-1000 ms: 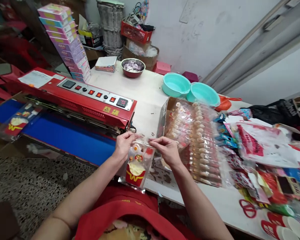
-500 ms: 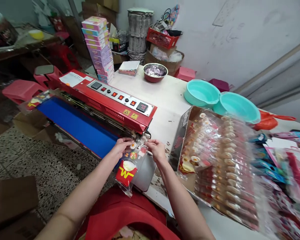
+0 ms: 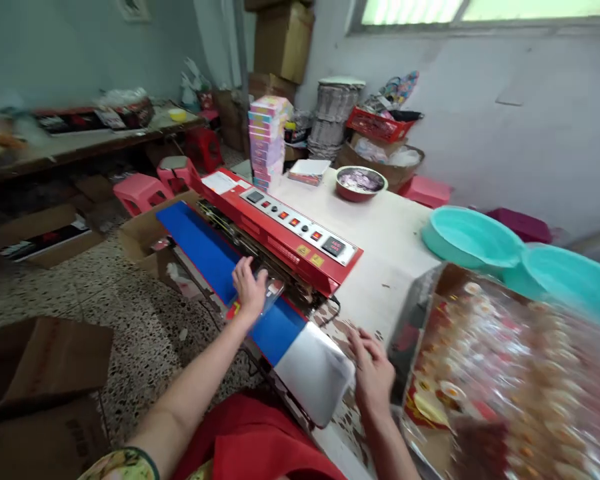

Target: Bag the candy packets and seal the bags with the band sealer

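My left hand [image 3: 250, 287] lies over the clear packet [image 3: 273, 293] on the blue belt [image 3: 195, 233], its fingers apart beside the slot of the red sealing machine [image 3: 280, 230]. Part of the packet is hidden under that hand. To the right of the metal plate [image 3: 317, 373], my right hand [image 3: 373, 363] is above the white table, fingers loosely bent and apart, holding nothing. A carton of clear packets [image 3: 485, 353] with egg-like pieces stands at its right, somewhat blurred.
Two turquoise basins [image 3: 473, 233] stand behind the carton. A metal bowl [image 3: 360, 183], a flat box [image 3: 309, 171] and a tall stack of small boxes [image 3: 267, 143] are at the table's back. Pink stools [image 3: 143, 192] and floor cartons [image 3: 45, 373] are on the left.
The view has swung left and up. My left hand has moved along the belt with the packet, and my right hand has let go of it. The earlier packet at the belt's far end is gone.
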Demonstrator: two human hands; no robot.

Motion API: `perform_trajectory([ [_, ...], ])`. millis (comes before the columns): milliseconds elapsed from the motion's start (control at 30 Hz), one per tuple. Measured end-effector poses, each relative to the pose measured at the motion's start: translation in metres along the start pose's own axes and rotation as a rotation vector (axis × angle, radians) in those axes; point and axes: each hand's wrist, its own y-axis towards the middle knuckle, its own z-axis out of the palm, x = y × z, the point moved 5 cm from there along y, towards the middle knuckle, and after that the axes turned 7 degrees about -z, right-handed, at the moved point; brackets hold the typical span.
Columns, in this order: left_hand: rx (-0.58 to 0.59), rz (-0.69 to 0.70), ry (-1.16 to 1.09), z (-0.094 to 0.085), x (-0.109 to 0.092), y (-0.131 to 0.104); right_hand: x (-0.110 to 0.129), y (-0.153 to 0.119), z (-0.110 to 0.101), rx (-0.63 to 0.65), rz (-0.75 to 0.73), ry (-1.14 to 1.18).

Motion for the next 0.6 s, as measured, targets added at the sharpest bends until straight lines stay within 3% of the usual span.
perform_trajectory([
  [67, 0.012, 0.249, 0.168, -0.001, -0.012, -0.036, -0.001, -0.009, 0.007, -0.036, 0.166, 0.156],
  [133, 0.145, 0.567, 0.309, 0.014, -0.017, -0.083, 0.008, -0.023, 0.033, 0.042, 0.302, 0.397],
  [200, 0.427, 0.874, 0.358, 0.036, -0.016, -0.128, 0.029, -0.041, 0.065, 0.208, 0.391, 0.584],
  [233, 0.556, 0.907, 0.423, 0.044, -0.01, -0.141, 0.041, -0.05, 0.077, 0.295, 0.421, 0.632],
  [300, 0.692, 0.932, 0.518, 0.047, -0.003, -0.148, 0.063, -0.066, 0.091, 0.449, 0.438, 0.667],
  [367, 0.637, 0.892, 0.597, 0.032, 0.0, -0.131, 0.082, -0.073, 0.093, 0.6, 0.388, 0.671],
  [433, 0.444, 0.783, 0.654, 0.005, 0.001, -0.102, 0.099, -0.073, 0.089, 0.701, 0.329, 0.69],
  [533, 0.122, 0.633, 0.626, -0.036, 0.0, -0.078, 0.112, -0.063, 0.086, 0.646, 0.287, 0.75],
  [600, 0.09, 0.725, 0.537, -0.044, -0.006, -0.087, 0.112, -0.062, 0.093, 0.59, 0.294, 0.738],
])
